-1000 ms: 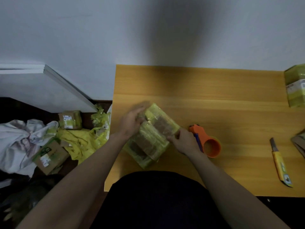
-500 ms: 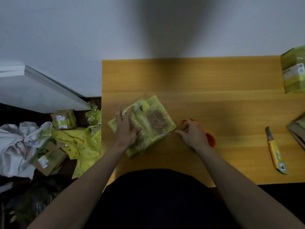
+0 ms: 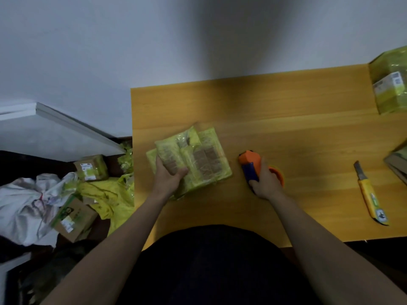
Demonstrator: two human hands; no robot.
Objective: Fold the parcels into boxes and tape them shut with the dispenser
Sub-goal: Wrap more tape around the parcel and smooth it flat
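**Gripping parcel and tape dispenser at the table**

Seen from above, the person's left hand gripped the near-left edge of a flattened parcel, fingers on top and thumb curled against its face. The parcel, brown card under glossy yellow-green wrap, lay on the wooden table, towards its left side, and did not look folded into a box shape. The right hand was closed round the blue handle of the orange tape dispenser, which sat on the table just right of the parcel, apart from it.

To do this step well, the left hand probably needed to pin the flaps flat while the dispenser's front was brought onto the seam and drawn straight across.

Half a second earlier the left hand lay flatter on top of the parcel and the right hand only covered the dispenser; by this moment it had a firm hold on the handle.

Further right lay a yellow-handled utility knife, and a wrapped box stood at the far-right corner. On the floor to the left were small cardboard boxes, crumpled yellow wrapping and a white bag.
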